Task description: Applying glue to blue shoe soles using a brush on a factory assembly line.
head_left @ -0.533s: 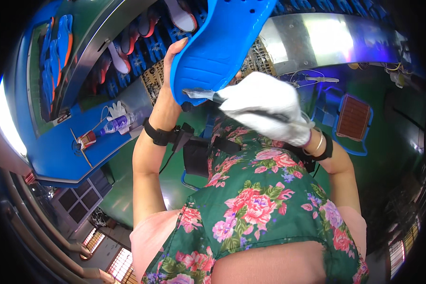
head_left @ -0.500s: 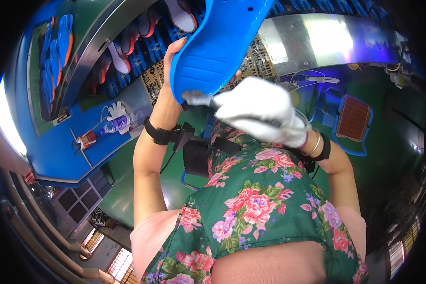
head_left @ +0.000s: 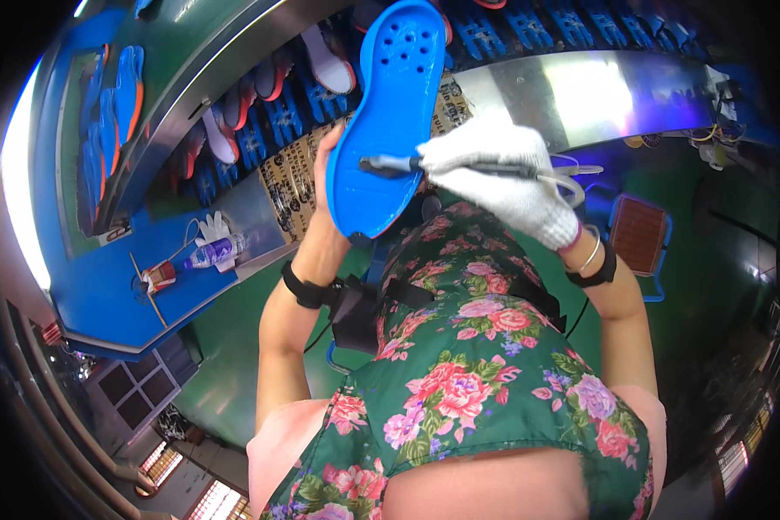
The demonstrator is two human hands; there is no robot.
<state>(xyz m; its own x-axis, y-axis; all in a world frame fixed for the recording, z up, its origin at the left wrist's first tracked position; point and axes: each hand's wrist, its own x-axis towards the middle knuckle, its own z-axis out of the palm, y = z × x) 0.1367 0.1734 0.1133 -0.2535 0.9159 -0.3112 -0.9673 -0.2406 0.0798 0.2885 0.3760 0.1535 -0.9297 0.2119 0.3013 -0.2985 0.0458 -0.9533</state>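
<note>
A blue shoe sole (head_left: 377,117), wet-looking and with several round holes at its far end, is held up in front of me, its inner side facing up. My bare left hand (head_left: 326,178) grips its left edge; most of the fingers are hidden beneath it. In a white knit glove, my right hand (head_left: 494,160) pinches a dark-handled brush (head_left: 388,165). The brush's dark tip rests on the sole's lower middle part. From the rear of the handle runs a pale tube (head_left: 563,184).
Beyond the sole, a conveyor carries blue racks (head_left: 485,39) and white-and-red shoe parts (head_left: 328,65). More blue soles (head_left: 128,95) stand at the far left. A blue table (head_left: 104,295) bears a bottle (head_left: 212,252), a white glove (head_left: 212,227) and a red container (head_left: 159,276). A chair (head_left: 640,234) is at right.
The sole has come lower and turned more upright, so its holed end now shows. The brush has moved from its near end up to the lower middle.
</note>
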